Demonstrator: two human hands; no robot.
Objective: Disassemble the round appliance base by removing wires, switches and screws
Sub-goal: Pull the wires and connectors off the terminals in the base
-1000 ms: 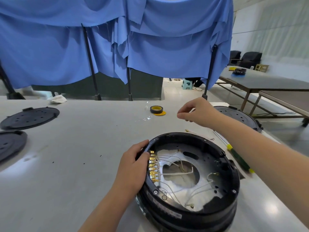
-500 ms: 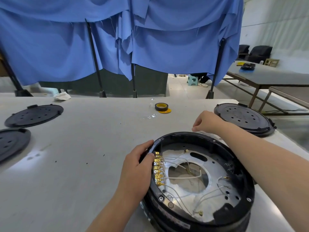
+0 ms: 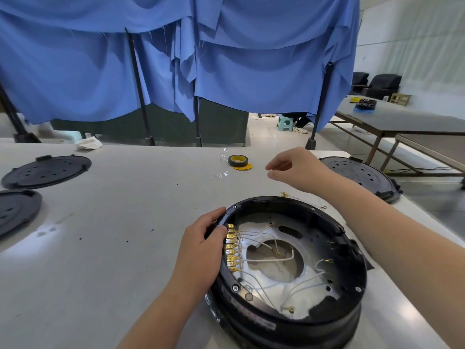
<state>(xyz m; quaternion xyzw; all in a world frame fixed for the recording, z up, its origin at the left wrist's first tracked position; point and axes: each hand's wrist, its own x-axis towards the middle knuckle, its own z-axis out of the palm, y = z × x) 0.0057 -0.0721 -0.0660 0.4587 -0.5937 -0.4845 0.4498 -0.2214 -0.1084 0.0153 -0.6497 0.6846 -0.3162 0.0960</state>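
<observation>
Left hand (image 3: 201,250) grips the base (image 3: 289,263) rim at nine o'clock, beside brass terminals (image 3: 232,250). Right hand (image 3: 294,167) hovers at twelve, loosely curled, apparently empty. Wire removal seems underway; next, pulling another wire (image 3: 270,260) off.

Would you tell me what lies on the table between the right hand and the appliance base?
In the head view, a loose wire lies on the table between the right hand and the appliance base.
</observation>
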